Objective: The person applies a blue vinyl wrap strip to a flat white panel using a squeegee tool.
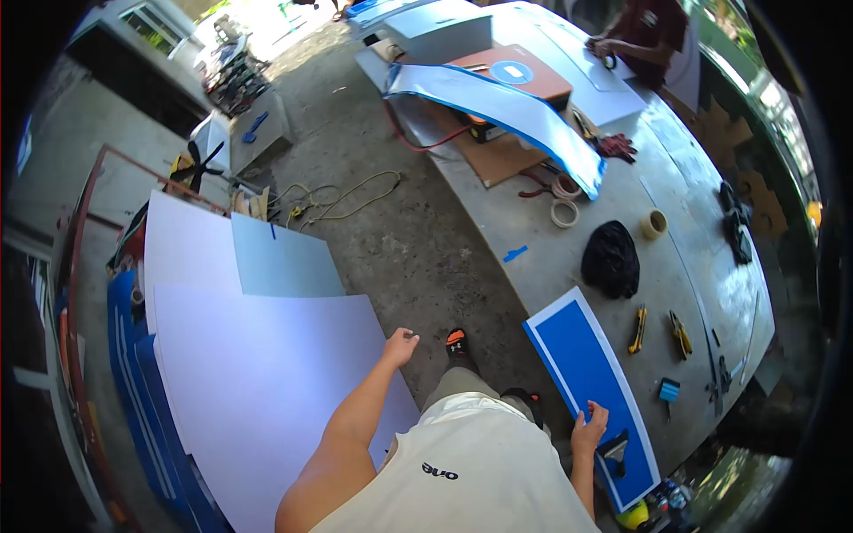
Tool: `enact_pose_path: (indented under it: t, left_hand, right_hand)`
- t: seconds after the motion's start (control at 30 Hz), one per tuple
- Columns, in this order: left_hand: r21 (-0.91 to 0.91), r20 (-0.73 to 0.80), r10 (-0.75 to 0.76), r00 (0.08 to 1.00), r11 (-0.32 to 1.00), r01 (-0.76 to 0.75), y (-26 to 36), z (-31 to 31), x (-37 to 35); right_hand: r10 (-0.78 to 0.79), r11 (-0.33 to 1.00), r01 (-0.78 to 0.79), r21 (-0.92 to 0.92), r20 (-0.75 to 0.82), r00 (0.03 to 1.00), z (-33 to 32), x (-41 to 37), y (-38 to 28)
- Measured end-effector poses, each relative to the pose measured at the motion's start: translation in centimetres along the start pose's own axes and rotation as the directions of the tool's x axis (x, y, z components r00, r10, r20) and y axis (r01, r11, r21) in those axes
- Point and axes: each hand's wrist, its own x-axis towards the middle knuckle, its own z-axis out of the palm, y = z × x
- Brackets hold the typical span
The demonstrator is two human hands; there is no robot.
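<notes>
My left hand (402, 346) hangs over the gap beside the large white sheets (258, 355), its fingers curled; what they hold, if anything, is too small to tell. My right hand (590, 426) is over the blue panel with a white border (577, 355) on the metal table, fingers apart and nothing in them. Just below it on the panel lies a black-handled scraper or squeegee (615, 450). A yellow cutter (637, 329), yellow-handled pliers (680, 336) and a small blue squeegee (669, 389) lie to the right of the panel.
The metal table (506, 222) bears a black bag (611, 258), tape rolls (654, 224) and a curved blue-edged sheet (506, 111). A person (647, 40) works at its far side. A yellow cord (338, 202) lies on the floor near a fan (196, 167).
</notes>
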Motion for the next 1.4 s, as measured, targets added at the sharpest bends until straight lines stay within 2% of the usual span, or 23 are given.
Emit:
enact_pose_path:
  t: [0.07,0.17,0.33,0.4,0.43,0.53,0.57,0.63,0.7,0.73,0.8,0.87,0.9,0.97,1.03,1.1,1.17,1.2,1.27,1.3,1.33,1.37,1.4]
  left_hand:
    - [-0.079,-0.126,-0.060,0.990,0.996,0.050,-1.6,-1.7,0.8]
    - [-0.225,-0.206,-0.139,0.969,0.970,0.091,-3.1,-3.1,-0.9]
    - [-0.579,-0.336,-0.270,0.902,0.815,0.029,-8.2,1.6,-13.7]
    - [-0.624,-0.275,-0.468,0.840,0.752,0.215,-10.5,5.9,-22.5]
    - [-0.698,-0.119,-0.558,0.821,0.635,0.330,-12.3,9.2,-26.2]
    - [-0.565,0.100,-0.586,0.804,0.632,0.531,-15.0,16.7,-35.4]
    - [-0.604,0.083,-0.601,0.795,0.604,0.520,-15.3,17.4,-37.4]
    - [-0.701,-0.249,-0.778,0.577,0.556,0.447,-15.9,18.2,-40.2]
    - [-0.798,-0.508,-0.825,0.248,0.559,0.225,-17.0,16.8,-41.4]
    - [-0.836,-0.525,-0.840,0.135,0.539,0.104,-17.9,15.7,-42.0]
    - [-0.829,-0.529,-0.844,-0.089,0.537,-0.159,-19.7,12.8,-44.7]
    - [-0.709,-0.512,-0.797,-0.321,0.603,-0.366,-20.2,8.4,-49.8]
    - [-0.570,-0.524,-0.730,-0.439,0.683,-0.457,-21.8,7.1,-52.5]
    - [-0.408,-0.435,-0.666,-0.605,0.746,-0.527,-22.9,1.9,-60.3]
    - [-0.375,-0.476,-0.543,-0.692,0.837,-0.399,-25.8,-2.2,-68.1]
    - [-0.451,-0.529,-0.487,-0.695,0.855,-0.257,-30.6,-5.9,-74.3]
    - [-0.606,-0.575,-0.542,-0.613,0.786,-0.127,-34.4,-9.4,-78.5]
    - [-0.617,-0.565,-0.556,-0.610,0.775,-0.135,-36.8,-10.5,-79.5]
    - [-0.721,-0.613,-0.640,-0.463,0.693,-0.003,-40.9,-12.1,-80.4]
    - [-0.723,-0.611,-0.644,-0.461,0.691,-0.007,-42.6,-12.0,-80.4]
    - [-0.742,-0.634,-0.642,-0.430,0.663,0.104,-44.2,-12.0,-80.3]
    - [-0.746,-0.657,-0.641,-0.398,0.630,0.216,-45.4,-12.2,-80.3]
    - [-0.745,-0.657,-0.640,-0.398,0.632,0.213,-45.7,-12.6,-80.6]
  right_hand:
    - [-0.046,0.998,0.041,0.038,0.156,0.987,0.8,2.0,-2.9]
    - [-0.244,0.970,0.233,0.074,0.240,0.940,1.6,6.5,-4.8]
    - [-0.528,0.849,0.494,0.190,0.367,0.766,4.9,17.7,-6.9]
    - [-0.693,0.709,0.661,0.246,0.414,0.590,8.0,23.2,-9.6]
    - [-0.776,0.602,0.753,0.264,0.417,0.474,9.4,25.2,-11.5]
    - [-0.828,0.551,0.752,0.362,0.351,0.438,12.1,27.9,-21.2]
    - [-0.853,0.509,0.770,0.385,0.348,0.390,13.2,27.7,-24.3]
    - [-0.892,0.452,0.730,0.512,0.237,0.386,14.6,26.3,-29.6]
    - [-0.921,0.390,0.730,0.561,0.259,0.292,15.3,21.0,-34.1]
    - [-0.930,0.363,0.713,0.600,0.282,0.236,15.6,17.5,-36.1]
    - [-0.925,0.275,0.685,0.675,0.380,-0.003,15.1,10.1,-39.0]
    - [-0.873,0.119,0.675,0.728,0.401,-0.279,11.4,2.0,-41.4]
    - [-0.871,0.094,0.674,0.733,0.388,-0.301,10.4,-1.3,-42.2]
    - [-0.819,-0.168,0.688,0.706,0.288,-0.496,8.9,-7.6,-43.2]
    - [-0.805,-0.171,0.671,0.722,0.290,-0.518,7.6,-13.2,-44.1]
    - [-0.796,-0.166,0.664,0.729,0.298,-0.526,6.6,-18.8,-45.1]
    - [-0.790,-0.168,0.566,0.807,0.234,-0.567,5.6,-23.7,-45.8]
    - [-0.781,-0.172,0.573,0.802,0.243,-0.575,4.7,-26.4,-46.0]
    - [-0.736,-0.152,0.444,0.883,0.199,-0.647,2.4,-32.0,-46.6]
    - [-0.717,-0.200,0.395,0.897,0.141,-0.683,1.5,-34.5,-46.8]
    - [-0.717,-0.202,0.397,0.895,0.141,-0.683,0.7,-36.8,-46.9]
    - [-0.687,-0.146,0.339,0.929,0.152,-0.711,-0.2,-39.0,-47.0]
    - [-0.655,-0.087,0.281,0.956,0.158,-0.739,-0.9,-41.0,-47.2]
